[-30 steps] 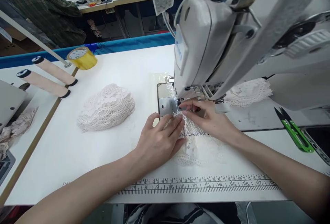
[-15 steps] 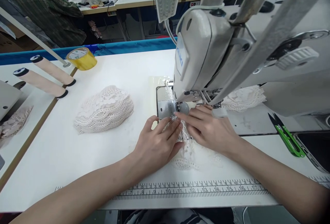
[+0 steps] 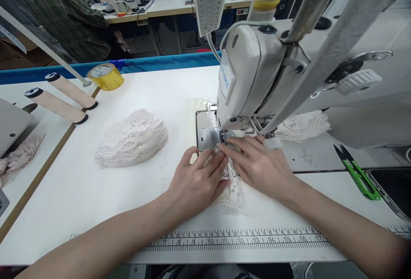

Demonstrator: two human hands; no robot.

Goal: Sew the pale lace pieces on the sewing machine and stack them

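A white sewing machine (image 3: pixel 257 69) stands over a metal needle plate (image 3: pixel 207 135). A strip of white lace (image 3: pixel 229 189) lies in front of the needle. My left hand (image 3: pixel 195 180) rests on the lace with its fingers bent and pressing the fabric down. My right hand (image 3: pixel 260 165) lies on the other side of the strip, fingertips pinching the lace just before the presser foot. The fingertips of both hands meet near the needle plate.
A heap of folded white lace (image 3: pixel 131 138) lies left of the machine. Yellow tape roll (image 3: pixel 105 76) and two pink spools (image 3: pixel 61 99) sit at far left. Green thread snips (image 3: pixel 358 172) lie at right. A printed ruler (image 3: pixel 237 238) runs along the table's front edge. More lace (image 3: pixel 303 126) sits behind the machine.
My right hand has drawn back slightly from under the presser foot toward the left hand. Both hands keep pressing the lace; the camera has tilted a little.
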